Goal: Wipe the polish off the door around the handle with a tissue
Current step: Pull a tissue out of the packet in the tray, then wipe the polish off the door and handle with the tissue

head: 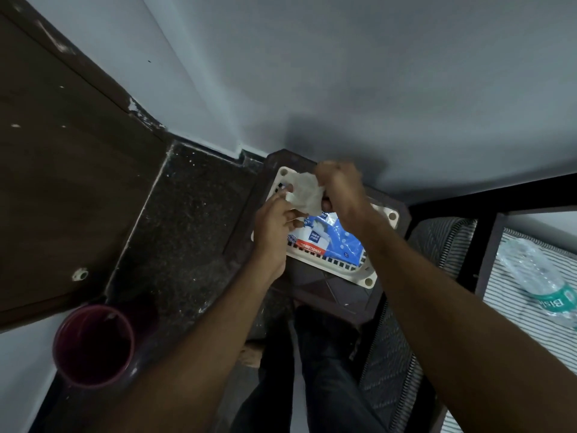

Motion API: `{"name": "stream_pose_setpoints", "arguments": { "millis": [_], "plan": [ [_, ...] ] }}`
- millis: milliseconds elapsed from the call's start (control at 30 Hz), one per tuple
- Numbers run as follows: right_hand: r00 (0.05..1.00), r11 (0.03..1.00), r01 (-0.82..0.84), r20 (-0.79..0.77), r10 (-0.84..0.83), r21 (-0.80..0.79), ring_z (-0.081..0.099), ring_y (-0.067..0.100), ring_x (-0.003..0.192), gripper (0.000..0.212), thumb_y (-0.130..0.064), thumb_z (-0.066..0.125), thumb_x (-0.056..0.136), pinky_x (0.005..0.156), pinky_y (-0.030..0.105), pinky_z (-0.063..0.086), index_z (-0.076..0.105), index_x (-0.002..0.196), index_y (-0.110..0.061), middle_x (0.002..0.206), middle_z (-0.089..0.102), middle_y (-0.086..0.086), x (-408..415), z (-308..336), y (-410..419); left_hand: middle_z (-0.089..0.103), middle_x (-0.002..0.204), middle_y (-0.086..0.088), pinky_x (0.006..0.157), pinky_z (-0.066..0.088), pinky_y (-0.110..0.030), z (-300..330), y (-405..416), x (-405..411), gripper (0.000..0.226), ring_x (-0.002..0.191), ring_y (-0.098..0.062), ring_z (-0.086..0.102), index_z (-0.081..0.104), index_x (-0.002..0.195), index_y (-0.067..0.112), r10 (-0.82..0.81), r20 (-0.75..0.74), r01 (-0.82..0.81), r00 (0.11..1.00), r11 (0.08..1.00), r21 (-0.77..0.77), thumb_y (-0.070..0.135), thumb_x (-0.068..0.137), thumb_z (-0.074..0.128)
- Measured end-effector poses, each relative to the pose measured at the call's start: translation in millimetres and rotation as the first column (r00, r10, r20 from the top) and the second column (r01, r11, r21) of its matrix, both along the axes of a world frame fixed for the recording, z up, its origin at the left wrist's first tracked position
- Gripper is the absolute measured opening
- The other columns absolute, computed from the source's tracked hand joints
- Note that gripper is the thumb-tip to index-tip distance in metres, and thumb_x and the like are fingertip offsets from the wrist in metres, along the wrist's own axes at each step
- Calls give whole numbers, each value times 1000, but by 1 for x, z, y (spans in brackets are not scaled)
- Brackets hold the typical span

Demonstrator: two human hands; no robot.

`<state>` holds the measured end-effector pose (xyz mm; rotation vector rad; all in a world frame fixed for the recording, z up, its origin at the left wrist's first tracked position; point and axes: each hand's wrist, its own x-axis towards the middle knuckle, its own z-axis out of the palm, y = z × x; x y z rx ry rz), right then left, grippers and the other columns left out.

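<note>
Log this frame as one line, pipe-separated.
stage: getting tissue | left hand + right hand: both holding tissue | above wipes pack in tray | door: not touched

left hand (274, 226): bare, no ring or watch | right hand (340, 189): bare | forearms: bare, no sleeves showing | legs (312, 385): dark trousers

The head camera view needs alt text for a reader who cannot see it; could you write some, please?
Both hands, left hand and right hand, hold a crumpled tissue above a blue wipes packet in a cream tray on a dark stool. A maroon bin stands lower left.
</note>
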<state>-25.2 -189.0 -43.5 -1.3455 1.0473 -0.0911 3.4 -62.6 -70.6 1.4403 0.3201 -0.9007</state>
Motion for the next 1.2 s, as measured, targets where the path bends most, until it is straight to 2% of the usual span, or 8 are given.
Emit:
{"name": "stream_pose_setpoints", "arguments": {
  "millis": [133, 200, 367, 667, 867, 967, 1067, 1200],
  "plan": [
    [976, 970, -192, -130, 174, -146, 54, 10, 59, 20, -10, 63, 89, 57, 25, 44, 62, 70, -16, 64, 61, -5, 2, -9, 9, 69, 69, 4, 64, 51, -25, -1, 4, 1, 18, 60, -6, 61, 75, 85, 20, -81, 121, 73, 989, 995, 73, 11, 95, 63],
    [975, 957, -210, -119, 189, -200, 62, 14, 74, 10, -11, 68, 87, 65, 28, 51, 67, 83, -20, 82, 68, 0, 0, -12, 12, 72, 75, 3, 59, 52, -18, 1, 6, 2, 14, 58, -1, 62, 75, 97, 18, -80, 153, 65, 985, 993, 100, 10, 97, 63],
    [965, 958, -262, -17, 262, -112, 72, 28, 99, 31, 1, 64, 92, 86, 46, 61, 72, 119, -13, 110, 75, 10, -8, -4, 25, 74, 101, -3, 69, 58, -22, 7, 23, 10, 24, 84, -10, 71, 69, 118, 8, -38, 201, 18, 979, 995, 98, 4, 95, 65],
    [859, 822, -506, -68, 507, -261, 70, 22, 78, 19, -2, 75, 85, 78, 34, 56, 77, 103, -6, 92, 77, 12, 35, 50, 91, 70, 109, 1, 72, 61, -24, 50, 105, 42, 33, 94, -14, 70, 65, 119, 16, 63, 313, -97, 948, 991, 93, -2, 92, 65],
    [797, 759, -579, -8, 605, -297, 62, -9, 59, 27, 10, 75, 80, 64, 12, 52, 74, 104, -1, 84, 70, 8, 65, 86, 152, 76, 100, -3, 70, 60, -23, 84, 176, 54, 23, 76, -2, 72, 74, 117, 6, 99, 392, -154, 914, 982, 110, 6, 97, 64],
    [727, 676, -654, -36, 685, -339, 61, -4, 57, 24, 4, 80, 78, 69, 27, 52, 78, 83, -19, 70, 72, -4, 79, 109, 191, 78, 91, -2, 66, 54, -21, 106, 222, 55, 18, 67, 4, 67, 77, 109, 7, 111, 452, -199, 885, 968, 152, 11, 93, 72],
    [647, 591, -722, -48, 761, -359, 59, -9, 51, 17, 5, 78, 79, 60, 13, 47, 78, 84, -11, 53, 67, -20, 96, 141, 238, 78, 87, 4, 72, 55, -24, 133, 279, 56, 15, 72, -1, 68, 79, 102, 14, 120, 481, -227, 869, 958, 172, 23, 89, 77],
    [546, 501, -776, -8, 838, -383, 65, 0, 61, 10, 2, 79, 80, 62, 17, 50, 80, 86, -5, 71, 76, 1, 115, 186, 309, 77, 87, 4, 72, 55, -26, 177, 354, 58, 16, 70, -2, 66, 76, 104, 21, 122, 530, -258, 839, 947, 192, 31, 91, 74]
  ]
}}
